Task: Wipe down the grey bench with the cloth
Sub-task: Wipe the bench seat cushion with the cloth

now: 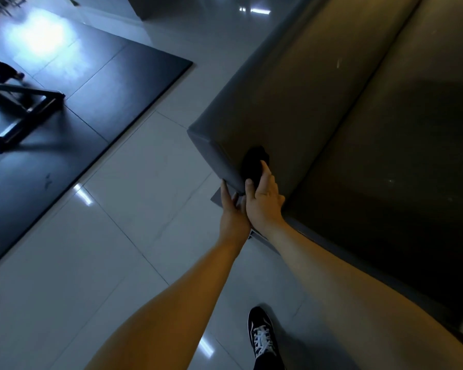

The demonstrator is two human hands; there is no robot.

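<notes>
Glossy floor (145, 236) | your right hand (265, 204): fingers (265, 170) clamp cloth (254, 160) on table (318, 89) corner | left hand (233, 209): fingers straight, bracing side | top likely mostly unwiped

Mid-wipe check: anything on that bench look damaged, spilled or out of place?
Nothing spilled or askew. Only a pale streak on the grey bench top, beyond the cloth in the right hand; scratch or smear, cannot tell.
</notes>
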